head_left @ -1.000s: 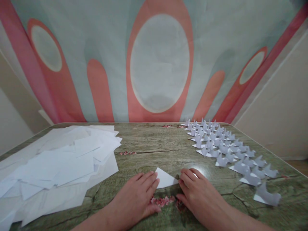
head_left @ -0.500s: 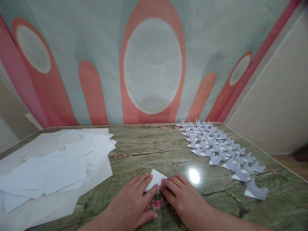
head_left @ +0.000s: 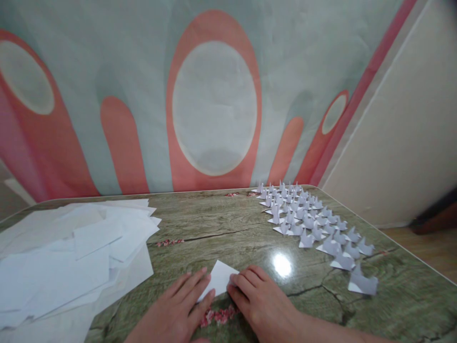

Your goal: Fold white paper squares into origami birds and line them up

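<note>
A small folded piece of white paper (head_left: 220, 278) lies on the table between my hands, one corner pointing away from me. My left hand (head_left: 178, 305) rests with its fingers stretched out and the thumb apart, fingertips touching the paper's left edge. At the right corner, the curled fingers of my right hand (head_left: 259, 300) close on the paper. Those fingertips partly hide that corner.
A spread pile of loose white paper sheets (head_left: 89, 271) covers the table's left side. Several rows of folded white paper birds (head_left: 330, 245) stand on the right. The wood-patterned table (head_left: 203, 214) meets a wall with a coral-patterned covering (head_left: 214, 107).
The view has swung slightly to the right. My left hand has drawn back toward the left, so more of the paper shows. My right hand stays at the right corner.
</note>
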`<state>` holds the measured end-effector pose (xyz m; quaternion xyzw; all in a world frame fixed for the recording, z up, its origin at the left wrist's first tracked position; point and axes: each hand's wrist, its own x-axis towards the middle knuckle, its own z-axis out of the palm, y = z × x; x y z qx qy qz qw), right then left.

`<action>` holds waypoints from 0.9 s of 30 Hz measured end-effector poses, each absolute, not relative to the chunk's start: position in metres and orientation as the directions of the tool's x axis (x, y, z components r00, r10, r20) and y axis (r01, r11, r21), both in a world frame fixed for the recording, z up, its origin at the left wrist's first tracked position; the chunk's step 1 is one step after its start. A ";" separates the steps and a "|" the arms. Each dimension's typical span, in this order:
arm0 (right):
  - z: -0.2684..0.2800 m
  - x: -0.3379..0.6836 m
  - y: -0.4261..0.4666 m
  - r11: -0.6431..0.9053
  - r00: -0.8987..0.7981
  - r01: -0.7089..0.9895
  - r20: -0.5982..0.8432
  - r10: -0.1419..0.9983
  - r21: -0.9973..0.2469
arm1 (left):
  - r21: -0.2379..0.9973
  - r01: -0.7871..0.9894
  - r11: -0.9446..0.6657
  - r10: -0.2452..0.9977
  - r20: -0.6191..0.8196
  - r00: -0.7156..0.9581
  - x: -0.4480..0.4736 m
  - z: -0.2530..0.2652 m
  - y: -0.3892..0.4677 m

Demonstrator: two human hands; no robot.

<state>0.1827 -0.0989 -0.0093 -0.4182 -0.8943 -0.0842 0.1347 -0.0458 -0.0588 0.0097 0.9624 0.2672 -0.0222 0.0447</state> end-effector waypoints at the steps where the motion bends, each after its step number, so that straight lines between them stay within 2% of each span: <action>1: -0.008 0.183 -0.099 0.637 -0.617 0.770 0.309 0.724 0.044 | 0.067 0.514 -0.855 0.512 -0.047 0.858 -0.051 0.010 -0.059; 5: -0.005 0.182 -0.101 0.635 -0.622 0.770 0.293 0.727 0.060 | 0.002 0.488 -0.873 0.488 -0.009 0.873 -0.070 0.005 -0.059; 11: -0.007 0.184 -0.093 0.635 -0.616 0.772 0.277 0.737 0.028 | -0.069 0.505 -0.860 0.489 0.162 0.857 -0.070 0.011 -0.057; 14: -0.002 0.183 -0.078 0.651 -0.634 0.759 0.237 0.736 0.010 | -0.043 0.573 -0.819 0.555 0.196 0.808 -0.057 0.019 -0.054; 21: 0.009 0.187 -0.036 0.605 -0.579 0.793 0.230 0.783 -0.064 | 0.061 0.631 -0.773 0.634 0.102 0.766 -0.003 0.031 -0.037; 24: 0.016 0.208 -0.028 0.490 -0.458 0.870 0.279 0.844 -0.056 | 0.108 0.629 -0.770 0.638 0.108 0.762 0.016 0.040 -0.031; 27: 0.028 0.244 -0.026 0.261 -0.248 0.965 0.300 0.921 -0.005 | 0.171 0.599 -0.782 0.620 0.118 0.776 0.027 0.042 -0.029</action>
